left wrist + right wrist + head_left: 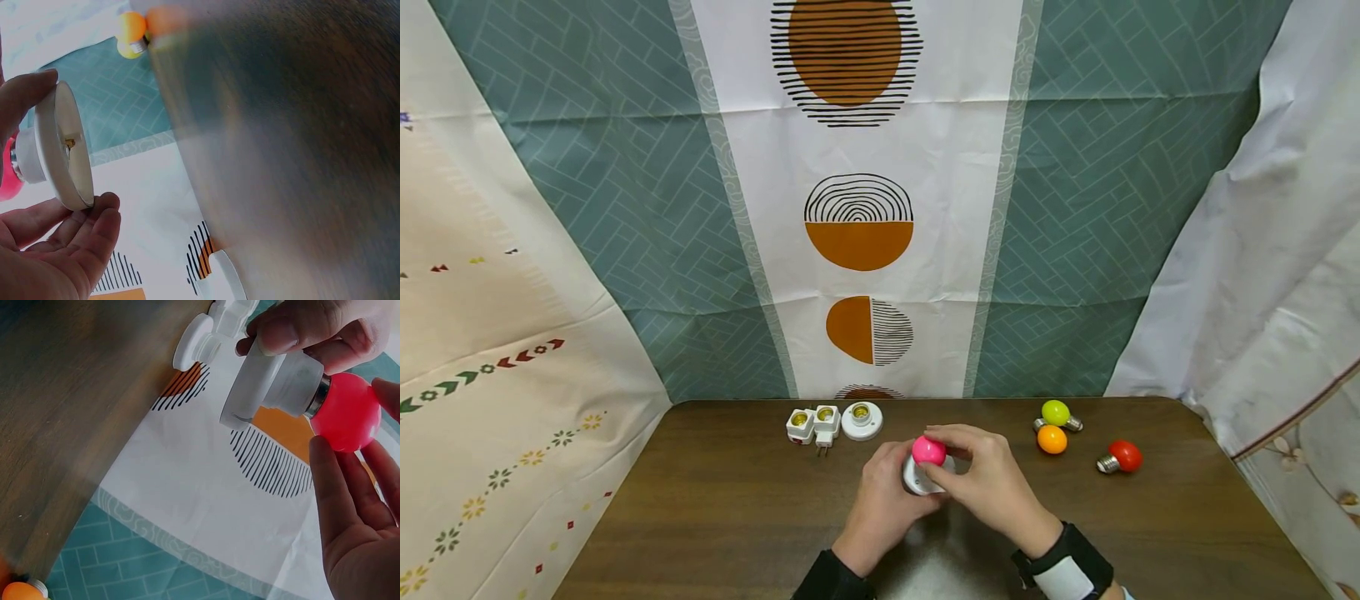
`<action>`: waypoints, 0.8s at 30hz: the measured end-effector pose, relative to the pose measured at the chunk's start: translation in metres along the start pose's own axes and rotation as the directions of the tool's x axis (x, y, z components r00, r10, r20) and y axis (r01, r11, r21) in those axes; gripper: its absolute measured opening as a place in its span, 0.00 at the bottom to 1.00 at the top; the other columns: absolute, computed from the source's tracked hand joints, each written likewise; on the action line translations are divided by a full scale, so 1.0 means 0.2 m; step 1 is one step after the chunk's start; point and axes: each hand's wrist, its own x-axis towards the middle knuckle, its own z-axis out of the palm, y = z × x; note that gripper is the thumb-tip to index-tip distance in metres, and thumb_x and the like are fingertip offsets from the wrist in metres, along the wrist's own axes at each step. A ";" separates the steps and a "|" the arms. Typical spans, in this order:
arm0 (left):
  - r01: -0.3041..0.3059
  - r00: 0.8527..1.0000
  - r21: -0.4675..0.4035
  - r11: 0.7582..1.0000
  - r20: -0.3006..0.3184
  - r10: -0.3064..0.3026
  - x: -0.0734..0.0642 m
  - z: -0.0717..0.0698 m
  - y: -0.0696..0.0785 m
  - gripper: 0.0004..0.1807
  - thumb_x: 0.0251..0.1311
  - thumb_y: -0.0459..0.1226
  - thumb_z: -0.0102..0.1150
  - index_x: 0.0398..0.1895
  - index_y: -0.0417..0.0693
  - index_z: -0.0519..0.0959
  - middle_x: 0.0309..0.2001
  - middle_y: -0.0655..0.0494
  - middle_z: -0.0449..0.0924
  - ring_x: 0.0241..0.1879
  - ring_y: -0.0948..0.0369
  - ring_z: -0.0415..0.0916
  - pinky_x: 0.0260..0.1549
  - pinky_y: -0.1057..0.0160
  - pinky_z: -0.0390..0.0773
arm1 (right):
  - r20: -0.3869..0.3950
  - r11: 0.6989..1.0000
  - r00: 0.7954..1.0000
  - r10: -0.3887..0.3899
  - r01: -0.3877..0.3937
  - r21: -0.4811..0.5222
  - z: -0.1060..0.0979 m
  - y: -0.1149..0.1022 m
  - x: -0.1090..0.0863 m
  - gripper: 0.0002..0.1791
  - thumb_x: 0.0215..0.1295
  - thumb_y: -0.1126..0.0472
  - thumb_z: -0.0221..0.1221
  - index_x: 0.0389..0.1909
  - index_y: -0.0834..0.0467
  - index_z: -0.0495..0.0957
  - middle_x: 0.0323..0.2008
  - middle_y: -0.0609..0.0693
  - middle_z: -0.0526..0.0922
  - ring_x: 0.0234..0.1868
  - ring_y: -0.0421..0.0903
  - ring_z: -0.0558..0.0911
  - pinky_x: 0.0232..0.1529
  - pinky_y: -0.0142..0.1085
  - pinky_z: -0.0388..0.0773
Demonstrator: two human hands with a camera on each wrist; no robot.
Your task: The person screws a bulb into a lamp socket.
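My left hand [880, 500] grips a round white lamp holder [290, 387] by its wide base, thumb on one side and fingers on the other. A pink light bulb [928, 451] sits with its screw end in the holder's mouth, a strip of metal thread [319, 395] showing between them. The fingertips and thumb of my right hand [992, 482] pinch the bulb's globe. Both things are held up off the table. From the left wrist view, the hollow underside of the lamp holder [74, 156] is visible, with a small brass-coloured part inside.
On the wooden table [737, 517], two white plug-in sockets [814, 423] and another round lamp holder [862, 421] stand at the back. Right of them lie a yellow-green bulb [1056, 412], an orange bulb [1052, 439] and a red bulb [1125, 456]. A patterned cloth [940, 250] hangs behind.
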 end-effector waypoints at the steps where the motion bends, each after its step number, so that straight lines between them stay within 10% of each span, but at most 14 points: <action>1: 0.000 1.000 0.001 1.000 -0.001 0.000 0.00 0.00 0.00 0.36 0.33 0.51 0.75 0.53 0.58 0.76 0.44 0.62 0.76 0.43 0.64 0.74 0.43 0.63 0.76 | -0.006 1.000 1.000 0.000 0.000 0.001 0.00 0.00 0.00 0.24 0.44 0.57 0.73 0.45 0.43 0.81 0.45 0.38 0.82 0.45 0.34 0.81 0.41 0.32 0.80; 24: -0.003 1.000 0.002 1.000 -0.003 0.003 0.00 0.00 -0.01 0.37 0.33 0.49 0.75 0.53 0.55 0.76 0.45 0.61 0.76 0.43 0.64 0.74 0.43 0.63 0.76 | 0.071 1.000 0.997 0.022 -0.021 -0.018 0.00 -0.01 0.01 0.25 0.49 0.60 0.69 0.52 0.48 0.79 0.51 0.42 0.81 0.50 0.34 0.80 0.45 0.32 0.79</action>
